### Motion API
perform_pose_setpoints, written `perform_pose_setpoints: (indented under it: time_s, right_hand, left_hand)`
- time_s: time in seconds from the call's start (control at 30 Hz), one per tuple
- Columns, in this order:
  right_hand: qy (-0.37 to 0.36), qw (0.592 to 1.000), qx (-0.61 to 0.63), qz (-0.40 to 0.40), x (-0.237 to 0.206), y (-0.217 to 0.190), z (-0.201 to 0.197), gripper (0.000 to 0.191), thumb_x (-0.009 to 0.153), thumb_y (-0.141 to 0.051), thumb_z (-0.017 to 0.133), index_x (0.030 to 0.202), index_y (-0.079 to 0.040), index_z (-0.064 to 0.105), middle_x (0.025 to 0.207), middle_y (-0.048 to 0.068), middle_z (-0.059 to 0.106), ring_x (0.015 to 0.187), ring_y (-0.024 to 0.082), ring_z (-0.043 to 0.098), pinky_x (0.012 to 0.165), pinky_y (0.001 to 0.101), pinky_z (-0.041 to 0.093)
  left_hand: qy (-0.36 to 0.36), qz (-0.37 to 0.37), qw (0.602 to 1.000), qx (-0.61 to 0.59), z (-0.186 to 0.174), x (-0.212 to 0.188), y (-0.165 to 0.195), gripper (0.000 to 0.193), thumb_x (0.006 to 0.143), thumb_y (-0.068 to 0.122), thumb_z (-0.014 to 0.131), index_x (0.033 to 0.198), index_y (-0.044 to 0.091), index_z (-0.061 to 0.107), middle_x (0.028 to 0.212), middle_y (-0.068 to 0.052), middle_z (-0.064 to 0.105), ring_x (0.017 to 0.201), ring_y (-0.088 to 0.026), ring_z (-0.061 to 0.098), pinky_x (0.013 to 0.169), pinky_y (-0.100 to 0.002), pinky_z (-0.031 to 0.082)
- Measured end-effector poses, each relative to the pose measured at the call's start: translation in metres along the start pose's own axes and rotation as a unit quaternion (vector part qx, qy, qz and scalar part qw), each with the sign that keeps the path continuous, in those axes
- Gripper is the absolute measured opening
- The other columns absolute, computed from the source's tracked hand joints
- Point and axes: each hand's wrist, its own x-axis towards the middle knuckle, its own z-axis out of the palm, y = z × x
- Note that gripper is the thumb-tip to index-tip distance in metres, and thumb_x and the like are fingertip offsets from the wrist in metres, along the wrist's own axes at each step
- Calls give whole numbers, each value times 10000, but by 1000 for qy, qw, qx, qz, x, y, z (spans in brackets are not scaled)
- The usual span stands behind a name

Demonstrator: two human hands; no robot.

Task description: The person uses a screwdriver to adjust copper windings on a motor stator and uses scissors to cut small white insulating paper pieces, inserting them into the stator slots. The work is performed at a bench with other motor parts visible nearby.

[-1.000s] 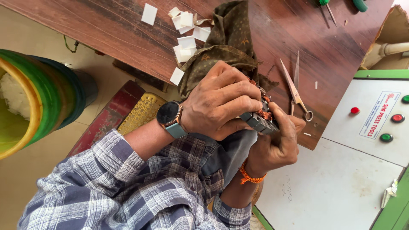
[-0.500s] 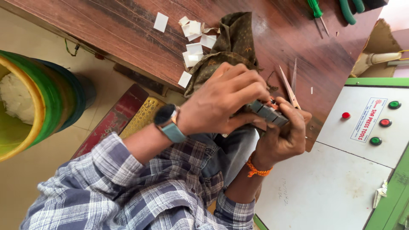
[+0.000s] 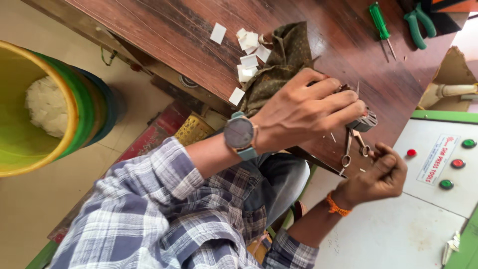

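The left hand (image 3: 303, 112), with a wristwatch (image 3: 240, 134) on its wrist, is closed around a small dark grey part (image 3: 362, 122), pinching it in the fingertips just above the brown wooden worktop (image 3: 164, 40). The right hand (image 3: 381, 174), with an orange thread at its wrist, is curled into a loose fist just to the right of a small pair of scissors (image 3: 351, 147) lying on the worktop's near edge; whether it grips anything cannot be told. An olive patterned cloth (image 3: 281, 60) lies under the left hand, with a scatter of cut white paper squares (image 3: 249, 50) to its left, so some cutting looks done already. The part is in hand and not set down, so the work on it appears unfinished. A green-handled screwdriver (image 3: 379, 21) and green-handled pliers (image 3: 418, 22) lie untouched at the far right.
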Motion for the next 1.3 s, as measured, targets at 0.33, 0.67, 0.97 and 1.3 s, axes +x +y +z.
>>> perform_pose_setpoints:
  time_s: [0.33,0.67,0.97,1.3]
  right_hand:
    - [3,989,85,120,-20,-13,-7,217,1158,-141,610,1087,58,659,956,113,692,821,171,671,740,265,558]
    - [-333,921,-33,-198,-28,-124,116,243,987,-175,727,1218,-112,686,1415,126,599,1346,364,515,1135,477,412]
    - [-337,919,-133,-154,-15,-102,126,326,1082,-295,648,1354,-117,629,1504,139,565,1392,375,528,1158,500,407]
    - [-147,953,-48,-262,-8,-93,65,172,1017,-165,665,1159,-85,719,1343,112,652,1228,342,620,1166,480,439]
  left_hand:
    - [1,-68,996,-65,-41,23,-1,455,817,285,790,1209,100,649,1244,-86,639,1194,-293,566,1004,-428,470]
    - [-209,-70,975,29,-130,-54,-44,609,814,306,844,1338,86,629,1271,-94,584,1120,-304,537,1003,-421,480]
    - [-123,-117,985,33,-107,-69,-69,384,995,292,791,1300,112,642,1324,-59,546,1228,-290,502,1094,-435,447]
    - [-106,-57,961,248,-102,-74,-85,344,922,95,713,1257,162,752,1460,-22,501,1366,-221,430,1104,-377,391]
